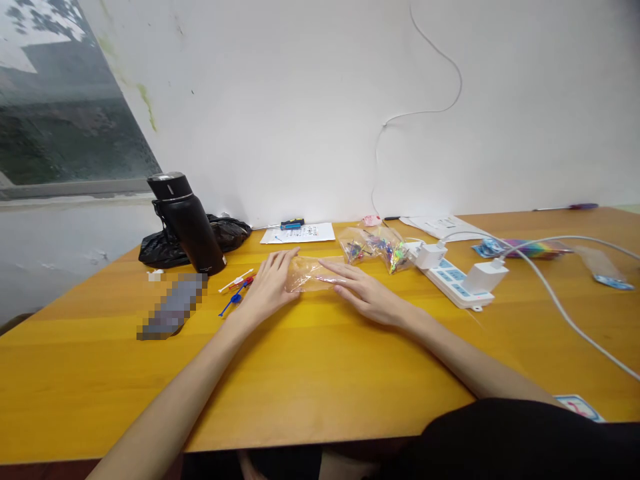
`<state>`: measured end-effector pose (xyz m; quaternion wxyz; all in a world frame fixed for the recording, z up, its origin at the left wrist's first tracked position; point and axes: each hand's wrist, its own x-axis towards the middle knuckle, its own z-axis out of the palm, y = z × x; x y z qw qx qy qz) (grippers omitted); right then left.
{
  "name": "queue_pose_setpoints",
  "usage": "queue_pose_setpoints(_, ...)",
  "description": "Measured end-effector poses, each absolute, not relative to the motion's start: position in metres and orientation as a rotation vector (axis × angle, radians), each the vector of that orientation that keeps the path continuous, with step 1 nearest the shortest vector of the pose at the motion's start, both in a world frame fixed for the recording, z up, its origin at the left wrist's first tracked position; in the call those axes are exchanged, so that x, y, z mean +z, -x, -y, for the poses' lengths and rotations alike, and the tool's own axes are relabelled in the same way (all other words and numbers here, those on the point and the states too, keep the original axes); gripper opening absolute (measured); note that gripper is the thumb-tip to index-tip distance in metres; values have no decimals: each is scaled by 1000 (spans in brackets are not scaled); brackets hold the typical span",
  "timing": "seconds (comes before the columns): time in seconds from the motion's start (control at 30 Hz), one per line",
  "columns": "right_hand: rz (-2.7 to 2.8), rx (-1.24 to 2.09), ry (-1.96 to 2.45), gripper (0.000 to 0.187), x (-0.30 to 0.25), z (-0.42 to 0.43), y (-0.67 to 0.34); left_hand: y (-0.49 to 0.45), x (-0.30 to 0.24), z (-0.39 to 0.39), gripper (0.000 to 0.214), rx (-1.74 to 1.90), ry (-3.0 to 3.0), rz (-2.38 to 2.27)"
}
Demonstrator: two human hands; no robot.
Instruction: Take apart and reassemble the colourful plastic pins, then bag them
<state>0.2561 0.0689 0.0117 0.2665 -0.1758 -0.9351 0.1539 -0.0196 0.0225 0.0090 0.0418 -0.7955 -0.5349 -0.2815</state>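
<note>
A clear plastic bag [313, 275] lies flat on the wooden table [320, 373] between my hands. My left hand [270, 283] rests along its left edge, fingers stretched forward and the thumb at the near corner. From the right, my right hand [367, 291] reaches over the other end of the bag, its fingers extended and touching the plastic. Just left of my left hand are small plastic pieces in white, red and blue [235, 301], partly hidden by that hand. Behind the right hand sit clear bags of small colourful parts [373, 247].
At left stand a black bottle [187, 223], a black plastic bag [235, 230] and a pixelated dark flat object [173, 308]. A printed sheet [315, 233] with a screwdriver [293, 225] lies behind. Rightward, a power strip [453, 280] holds white chargers with a cable [555, 303] trailing across.
</note>
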Motion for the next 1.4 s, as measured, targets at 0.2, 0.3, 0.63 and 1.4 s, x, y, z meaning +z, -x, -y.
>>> queue_pose_setpoints(0.2, 2552, 367, 418, 44, 11, -69, -254, 2, 10, -15, 101, -817, 2428, 1520)
queue_pose_setpoints(0.3, 2606, 307, 374, 43, 11, -66, -252, -12, 10, -9, 99, -789, 2496, 1425)
queue_pose_setpoints(0.63, 2726, 221, 231, 42, 15, -56, -247, -16, 5, -11, 80, -726, 2496, 1498)
queue_pose_setpoints(1.4, 1860, 190, 438, 21, 4, -58, -242, -19, 14, -7, 61, -936, 2408, 1475)
